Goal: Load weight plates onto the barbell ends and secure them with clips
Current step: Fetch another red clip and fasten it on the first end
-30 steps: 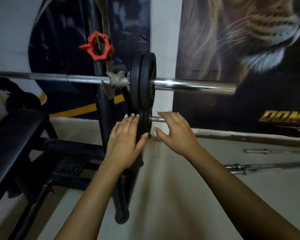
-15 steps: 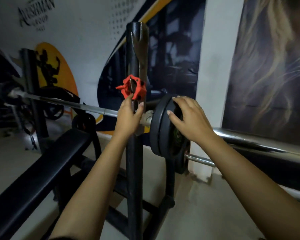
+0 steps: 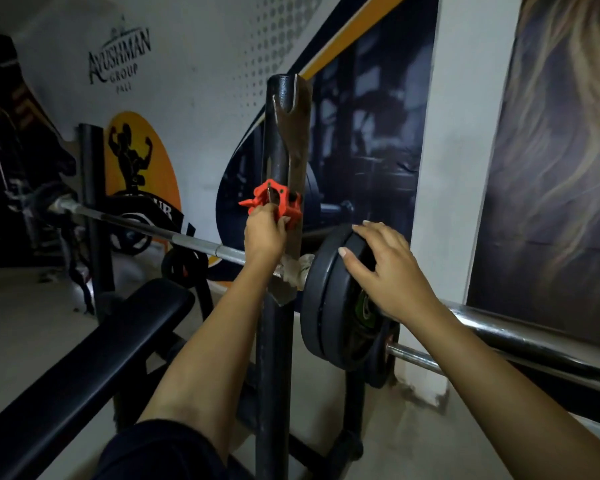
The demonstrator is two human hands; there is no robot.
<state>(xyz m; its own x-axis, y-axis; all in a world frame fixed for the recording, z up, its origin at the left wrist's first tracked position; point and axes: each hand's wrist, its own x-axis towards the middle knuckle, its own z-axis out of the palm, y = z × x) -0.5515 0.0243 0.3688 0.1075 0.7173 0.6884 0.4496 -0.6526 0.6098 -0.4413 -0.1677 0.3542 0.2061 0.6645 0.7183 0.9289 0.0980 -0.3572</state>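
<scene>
The barbell lies across the bench rack, its chrome sleeve sticking out to the right. Two black weight plates sit on the sleeve against the collar. My right hand rests spread over the top edge and face of the outer plate. A red clip hangs on the black rack upright above the bar. My left hand reaches up to it, fingers closed around its lower part.
The black padded bench runs from the lower left to the rack. A smaller plate sits on a thin storage peg below the sleeve. Another upright stands at the far left. Walls with posters lie close behind.
Both hands rose from the low plate on the storage peg. The left now grips the red clip, having closed further on it; the right rests on the loaded plates. My view shifted left.
</scene>
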